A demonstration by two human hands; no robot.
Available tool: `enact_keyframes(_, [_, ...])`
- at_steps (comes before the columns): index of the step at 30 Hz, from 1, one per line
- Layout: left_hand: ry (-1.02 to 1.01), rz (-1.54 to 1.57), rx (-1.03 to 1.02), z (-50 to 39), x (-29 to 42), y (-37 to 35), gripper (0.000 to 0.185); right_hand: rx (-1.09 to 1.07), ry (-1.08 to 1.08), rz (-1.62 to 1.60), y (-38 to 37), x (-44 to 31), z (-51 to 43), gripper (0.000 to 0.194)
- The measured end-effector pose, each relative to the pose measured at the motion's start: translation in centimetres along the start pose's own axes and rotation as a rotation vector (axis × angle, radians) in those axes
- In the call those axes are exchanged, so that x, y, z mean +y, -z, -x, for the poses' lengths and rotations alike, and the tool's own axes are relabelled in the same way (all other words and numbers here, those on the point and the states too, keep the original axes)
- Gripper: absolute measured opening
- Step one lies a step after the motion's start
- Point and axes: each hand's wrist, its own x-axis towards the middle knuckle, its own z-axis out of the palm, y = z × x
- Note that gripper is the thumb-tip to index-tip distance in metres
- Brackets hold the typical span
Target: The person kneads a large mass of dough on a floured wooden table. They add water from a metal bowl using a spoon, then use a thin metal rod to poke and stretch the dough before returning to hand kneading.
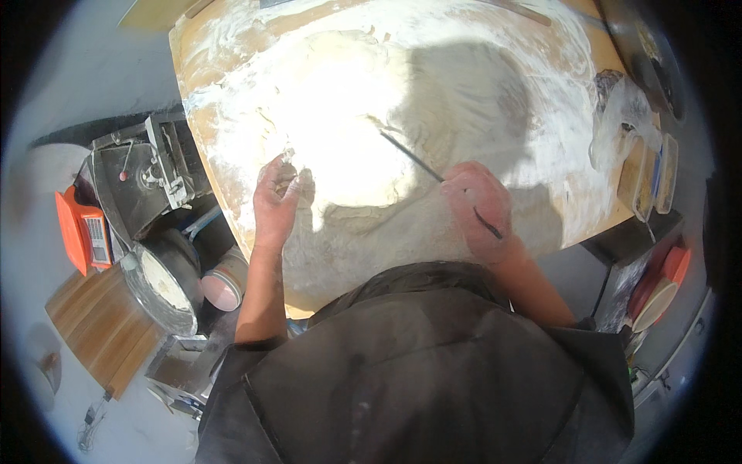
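A large mass of soft pale dough [371, 194] lies on a flour-dusted wooden tabletop [204, 130]. Strong light washes out its middle, and a dark shadow covers the right side. My left hand [277, 194] is at the dough's near left edge, fingers curled and parted from the thumb, with dough bits stuck to the fingertips. My right hand [476, 206], coated in flour, grips a thin dark tool [410, 155], whose kind I cannot tell. The tool points up and left, its far end over the bright dough.
At left are an orange-framed scale [97, 235], a metal bowl [165, 281] holding something white, a bucket [223, 287] and dark metal equipment [145, 174]. A clear plastic bag [629, 113] and containers [644, 177] sit at the right edge. A wooden rod [524, 11] lies at the far side.
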Motion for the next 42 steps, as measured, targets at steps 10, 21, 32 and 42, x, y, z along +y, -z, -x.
enact_keyframes(10, [-0.113, -0.097, 0.021, 1.0, 0.3, -0.3, 0.050, -0.167, -0.193, -0.081, -0.5, -0.4, 0.9, 0.004])
enact_keyframes(21, [-0.098, -0.129, 0.042, 1.8, 0.3, -0.6, 0.051, -0.309, -0.186, -0.075, -0.6, 0.7, -1.6, 0.006])
enact_keyframes(32, [-0.038, -0.089, 0.039, 2.5, 1.0, -1.3, 0.056, -0.236, -0.086, -0.034, 0.0, 0.1, -2.3, 0.005])
enact_keyframes(42, [-0.101, -0.132, 0.054, 2.4, 0.4, -1.6, 0.056, -0.295, -0.007, -0.082, -1.4, 0.1, -2.6, 0.005])
